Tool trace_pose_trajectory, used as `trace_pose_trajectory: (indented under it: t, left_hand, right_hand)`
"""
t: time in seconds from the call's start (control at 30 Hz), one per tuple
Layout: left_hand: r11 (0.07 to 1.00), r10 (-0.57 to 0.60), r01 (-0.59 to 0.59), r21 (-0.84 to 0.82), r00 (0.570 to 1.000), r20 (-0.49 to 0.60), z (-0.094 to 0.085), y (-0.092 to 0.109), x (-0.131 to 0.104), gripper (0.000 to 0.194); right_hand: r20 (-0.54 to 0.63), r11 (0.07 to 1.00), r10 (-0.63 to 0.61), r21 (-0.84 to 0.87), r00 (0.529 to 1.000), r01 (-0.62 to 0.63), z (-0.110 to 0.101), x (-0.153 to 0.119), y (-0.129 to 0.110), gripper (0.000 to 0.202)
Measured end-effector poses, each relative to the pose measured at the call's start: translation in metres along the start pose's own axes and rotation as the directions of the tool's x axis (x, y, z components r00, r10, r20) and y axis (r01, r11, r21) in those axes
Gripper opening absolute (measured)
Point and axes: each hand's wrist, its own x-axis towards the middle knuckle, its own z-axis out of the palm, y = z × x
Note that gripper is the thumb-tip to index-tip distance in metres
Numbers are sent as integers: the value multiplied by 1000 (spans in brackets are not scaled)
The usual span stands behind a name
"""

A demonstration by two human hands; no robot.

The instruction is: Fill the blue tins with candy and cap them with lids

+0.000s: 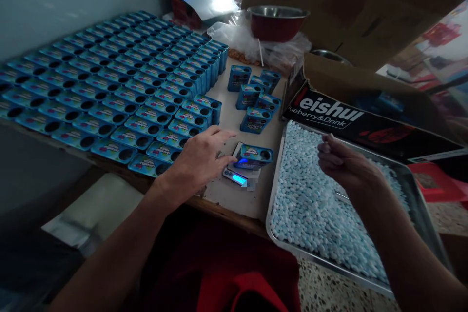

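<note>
A blue tin (255, 155) with a dark round opening in its top stands on a small digital scale (237, 170) whose display glows blue. My left hand (204, 153) is beside it, fingers stretched and apart, the thumb tip close to the tin's left side; I cannot tell whether they touch. Above a metal tray (270, 234) of pale blue and white candies (314, 204), my right hand (341, 161) is closed with its fingertips pinched together. What the pinch holds, if anything, is too small to make out.
Rows of blue tins (109, 92) fill the table's left side. Several more tins (252, 95) stand behind the scale. A black printed box (351, 112) borders the tray's far side. Farther back are a red metal bowl (276, 24) and a large cardboard box (347, 5).
</note>
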Motion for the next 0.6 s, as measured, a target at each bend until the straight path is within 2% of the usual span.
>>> trace_pose_trajectory:
  t: [0.07,0.13,0.2,0.27,0.33,0.37,0.47,0.53,0.6]
  left_hand:
    - [1000,15,-15,-8,1000,1,2,3,2,51]
    - [999,40,-40,-13,999,8,4,8,6,52]
    - [999,50,-50,-7,999,16,6,13,8,54]
    - [999,46,-47,9,999,22,6,18,10,56]
    - [999,45,-46,29,998,31,6,19,8,54]
    - [998,44,-46,39,998,37,6,18,7,53]
    - [996,33,-36,76,999,39,7,12,2,51]
    - [996,28,-31,86,999,33,7,8,0,51]
    - [996,38,-41,79,999,31,7,6,-1,51]
  right_hand:
    - [-19,998,54,22,998,-54,-13,-6,14,28]
    - [27,995,78,-65,997,-76,-10,-12,21,27]
    - [105,978,46,-206,993,-23,7,-14,17,27]
    - [200,926,-31,-363,979,103,30,-12,5,27]
    - [317,812,-119,-514,941,276,53,-7,-8,26]
    - [383,725,-159,-581,910,371,63,-5,-13,24]
    - [572,400,-215,-688,792,606,86,0,-22,10]
    - [648,243,-213,-690,731,682,95,1,-22,11]
    - [674,183,-231,-679,702,711,99,0,-19,15]
